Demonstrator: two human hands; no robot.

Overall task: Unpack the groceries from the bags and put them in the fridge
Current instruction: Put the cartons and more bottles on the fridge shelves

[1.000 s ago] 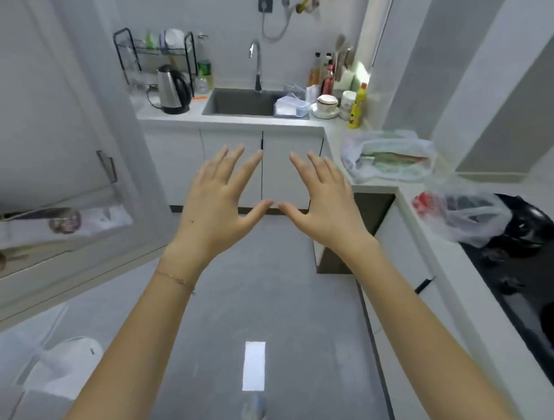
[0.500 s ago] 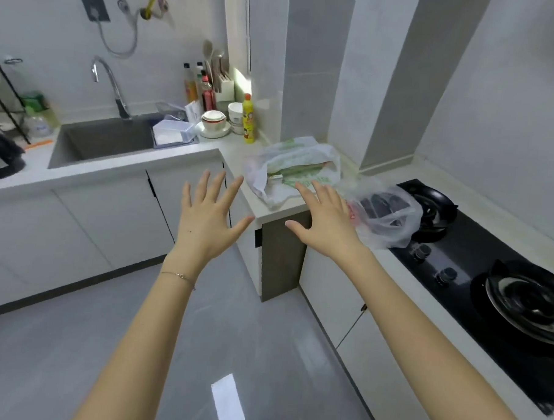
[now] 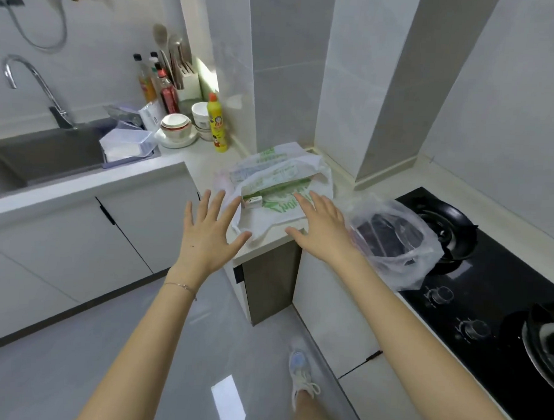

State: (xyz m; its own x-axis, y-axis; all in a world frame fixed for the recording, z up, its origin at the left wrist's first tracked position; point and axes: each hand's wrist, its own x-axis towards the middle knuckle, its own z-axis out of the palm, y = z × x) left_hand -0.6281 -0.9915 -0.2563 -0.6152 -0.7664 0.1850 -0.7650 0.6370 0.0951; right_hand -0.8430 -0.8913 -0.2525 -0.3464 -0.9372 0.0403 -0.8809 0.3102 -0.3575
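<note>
Two grocery bags lie on the white counter (image 3: 204, 162). The white bag with green print (image 3: 277, 181) sits at the counter's corner, a green and white box (image 3: 254, 201) showing at its mouth. To its right a clear plastic bag (image 3: 392, 237) with dark items inside rests partly on the stove. My left hand (image 3: 209, 232) hovers with fingers spread just left of the white bag, holding nothing. My right hand (image 3: 322, 227) is spread flat above the white bag's right side; I cannot tell whether it touches the bag. No fridge is in view.
A black gas stove (image 3: 488, 282) with a pan (image 3: 440, 223) fills the right counter. Behind the bags stand a yellow bottle (image 3: 216, 124), stacked bowls (image 3: 176, 129), sauce bottles and a knife block. The sink (image 3: 46, 155) with its faucet lies at the left. Grey floor lies below.
The view swung right from the fridge door and sink to the counter corner and came closer. Both spread hands moved forward to the white bag.
</note>
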